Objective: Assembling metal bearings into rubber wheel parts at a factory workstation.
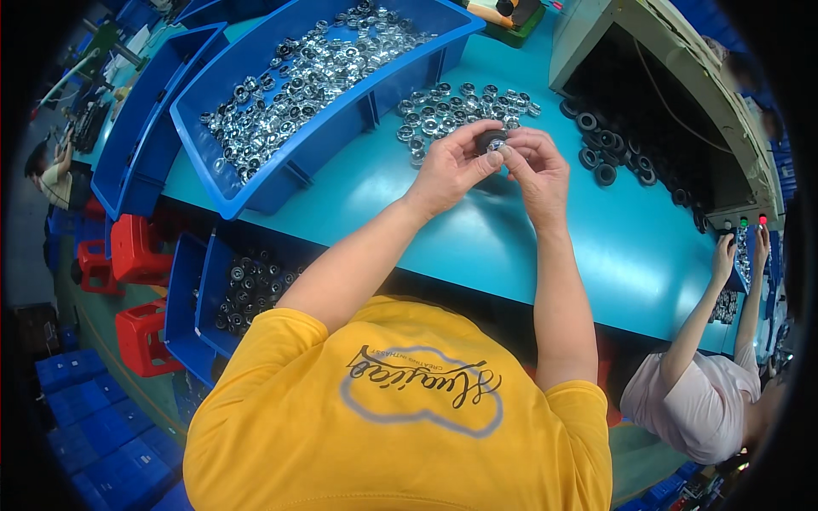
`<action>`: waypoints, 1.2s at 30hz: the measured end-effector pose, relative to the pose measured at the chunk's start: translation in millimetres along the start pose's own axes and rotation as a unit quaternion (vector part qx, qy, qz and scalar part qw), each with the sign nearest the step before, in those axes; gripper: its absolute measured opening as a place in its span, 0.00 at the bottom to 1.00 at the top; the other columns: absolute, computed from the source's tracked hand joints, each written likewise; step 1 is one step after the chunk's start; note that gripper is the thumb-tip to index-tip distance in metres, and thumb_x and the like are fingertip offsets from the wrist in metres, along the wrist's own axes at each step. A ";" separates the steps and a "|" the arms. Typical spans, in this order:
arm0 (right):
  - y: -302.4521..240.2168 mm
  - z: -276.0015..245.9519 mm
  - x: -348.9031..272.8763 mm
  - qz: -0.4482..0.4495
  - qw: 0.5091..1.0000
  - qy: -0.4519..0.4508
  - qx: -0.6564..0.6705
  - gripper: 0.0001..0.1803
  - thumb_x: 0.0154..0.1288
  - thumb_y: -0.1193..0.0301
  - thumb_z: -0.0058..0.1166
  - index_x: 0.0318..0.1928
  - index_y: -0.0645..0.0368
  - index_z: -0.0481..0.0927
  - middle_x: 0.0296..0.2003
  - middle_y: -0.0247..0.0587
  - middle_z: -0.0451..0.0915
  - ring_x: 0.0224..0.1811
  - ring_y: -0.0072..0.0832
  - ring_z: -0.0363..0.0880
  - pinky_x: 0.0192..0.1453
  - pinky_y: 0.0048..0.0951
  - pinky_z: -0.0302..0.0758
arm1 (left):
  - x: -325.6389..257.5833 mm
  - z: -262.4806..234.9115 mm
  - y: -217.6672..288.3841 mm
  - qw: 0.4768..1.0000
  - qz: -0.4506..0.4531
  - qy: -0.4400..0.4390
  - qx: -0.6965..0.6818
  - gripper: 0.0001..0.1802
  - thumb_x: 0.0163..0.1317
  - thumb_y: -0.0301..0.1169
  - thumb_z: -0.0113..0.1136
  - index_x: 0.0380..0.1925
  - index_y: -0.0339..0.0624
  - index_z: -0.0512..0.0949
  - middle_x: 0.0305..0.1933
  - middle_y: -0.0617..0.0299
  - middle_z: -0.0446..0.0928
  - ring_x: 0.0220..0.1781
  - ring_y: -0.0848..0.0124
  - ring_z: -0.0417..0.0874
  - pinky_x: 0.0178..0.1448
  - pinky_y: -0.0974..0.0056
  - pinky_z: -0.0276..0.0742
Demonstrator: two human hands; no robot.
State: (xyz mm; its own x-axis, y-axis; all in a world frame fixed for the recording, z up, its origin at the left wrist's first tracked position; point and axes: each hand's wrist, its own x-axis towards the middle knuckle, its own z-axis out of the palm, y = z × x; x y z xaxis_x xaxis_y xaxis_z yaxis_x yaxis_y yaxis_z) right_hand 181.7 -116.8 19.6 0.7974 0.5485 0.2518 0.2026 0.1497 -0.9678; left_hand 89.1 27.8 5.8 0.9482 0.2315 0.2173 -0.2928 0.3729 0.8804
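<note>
Black ring and silvery hub, pinched in both my grips above the counter

The black ring (488, 137) sits up between my fingertips, with the silvery hub (496, 146) showing at its lower edge; my fingers cover too much to tell whether the hub is seated inside. My left grip (447, 169) pinches the ring from one side, thumb against forefinger. My right grip (541, 175) closes on it from the other, its thumb pressed near the hub and its fingers curled behind. Both are held over the turquoise counter (375, 192).

Just beyond my fingers, loose hubs (460, 106) lie spread on the counter. To their left stands a large blue bin (341, 128), heaped with more shiny hubs. Off to my right, black rings (605, 153) lie scattered in front of a pale machine housing (579, 38) with a dark opening.

Further out, a co-worker (694, 400) in a pale shirt reaches up near a green and a red light. Below the counter on my left, a lower blue bin (204, 298) holds dark and silvery pieces, near red stools (141, 251).
</note>
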 end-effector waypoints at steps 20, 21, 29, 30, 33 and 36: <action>1.2 5.0 -2.6 0.007 0.992 -0.092 0.090 0.18 0.62 0.81 0.67 0.52 0.63 0.79 0.51 0.36 0.78 0.48 0.22 0.81 0.56 0.25 0.80 | -3.0 -4.6 -11.0 0.956 0.165 0.055 0.238 0.16 0.69 0.26 0.62 0.56 0.39 0.75 0.50 0.62 0.78 0.48 0.74 0.80 0.55 0.67 0.78; 0.8 5.7 -2.7 0.014 0.990 -0.095 0.098 0.17 0.62 0.81 0.67 0.51 0.63 0.79 0.50 0.35 0.78 0.47 0.21 0.81 0.55 0.25 0.79 | -2.9 -4.2 -10.6 0.953 0.173 0.061 0.243 0.16 0.70 0.25 0.62 0.56 0.39 0.76 0.48 0.63 0.79 0.47 0.74 0.80 0.54 0.68 0.78; -3.8 21.3 -10.7 0.040 0.994 -0.050 0.093 0.18 0.61 0.81 0.67 0.52 0.62 0.78 0.46 0.34 0.79 0.44 0.21 0.80 0.54 0.25 0.80 | -0.8 -3.8 -4.4 0.979 0.108 0.064 0.160 0.14 0.72 0.31 0.60 0.55 0.42 0.77 0.40 0.66 0.80 0.41 0.78 0.80 0.43 0.71 0.78; -6.9 22.5 -10.6 0.070 0.991 -0.036 0.110 0.19 0.61 0.81 0.66 0.52 0.63 0.78 0.46 0.34 0.79 0.44 0.21 0.80 0.54 0.25 0.80 | 0.6 -5.3 -2.6 0.990 0.070 0.050 0.108 0.14 0.73 0.32 0.59 0.55 0.42 0.77 0.40 0.65 0.80 0.41 0.79 0.80 0.41 0.72 0.78; -10.2 17.3 -9.5 0.050 0.984 -0.067 0.157 0.24 0.60 0.79 0.68 0.57 0.61 0.77 0.50 0.35 0.78 0.47 0.22 0.78 0.53 0.26 0.80 | 0.9 -6.8 3.5 0.999 -0.007 0.032 -0.010 0.17 0.76 0.40 0.54 0.56 0.42 0.77 0.39 0.64 0.80 0.34 0.78 0.79 0.33 0.70 0.77; -8.6 12.1 -3.0 0.008 0.996 -0.056 0.072 0.30 0.58 0.77 0.70 0.62 0.58 0.76 0.54 0.36 0.77 0.52 0.23 0.76 0.52 0.26 0.80 | 0.9 -9.2 9.6 0.985 -0.074 -0.011 -0.155 0.20 0.78 0.45 0.48 0.58 0.43 0.75 0.30 0.64 0.76 0.27 0.78 0.75 0.27 0.69 0.74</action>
State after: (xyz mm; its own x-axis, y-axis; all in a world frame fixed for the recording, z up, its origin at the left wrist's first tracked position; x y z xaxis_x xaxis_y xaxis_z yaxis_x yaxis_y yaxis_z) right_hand 170.7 -109.8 27.2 0.7296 0.6391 0.2434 0.1003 0.2520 -0.9625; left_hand 86.0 39.9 10.6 0.9848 0.1358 0.1082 -0.1713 0.6589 0.7325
